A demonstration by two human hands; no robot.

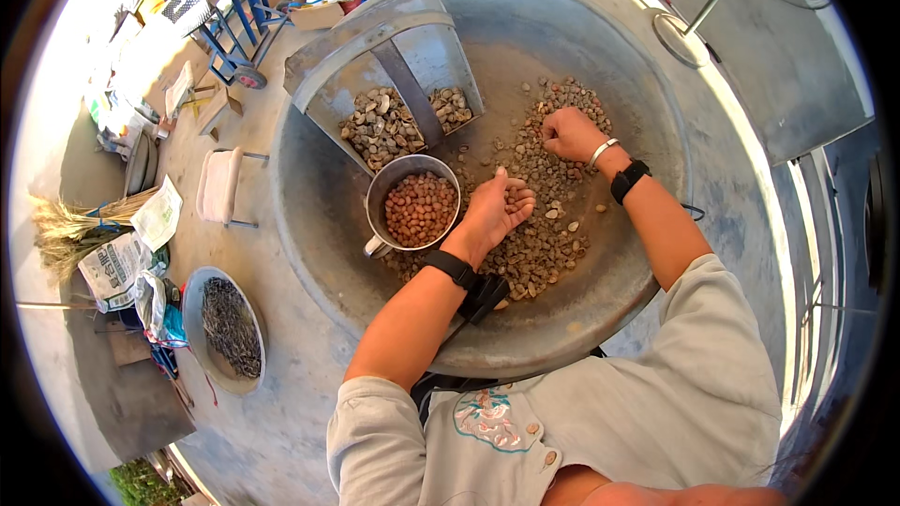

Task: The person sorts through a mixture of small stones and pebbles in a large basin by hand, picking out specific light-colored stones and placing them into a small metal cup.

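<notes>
A wide round metal basin (485, 358) holds a spread of small brown nuts or seeds mixed with clods (538, 260). My left hand (496, 207) is palm up with curled fingers, cupping several brown pieces, just right of a metal mug (370, 214) filled with reddish-brown kernels (420, 211). My right hand (573, 135) has its fingertips bent down at the upper part of the pile; whether it holds a piece is hidden. Behind the mug, a metal scoop with a strap handle (411, 95) contains empty-looking shells (383, 126).
On the floor at left are a basin of dark dry plant matter (261, 337), a padded stool (219, 186), a straw bundle (70, 228) and a printed sack (119, 270). A blue wheeled frame (239, 14) and cartons (316, 16) stand beyond the basin. A metal pole stand (682, 39) is at upper right.
</notes>
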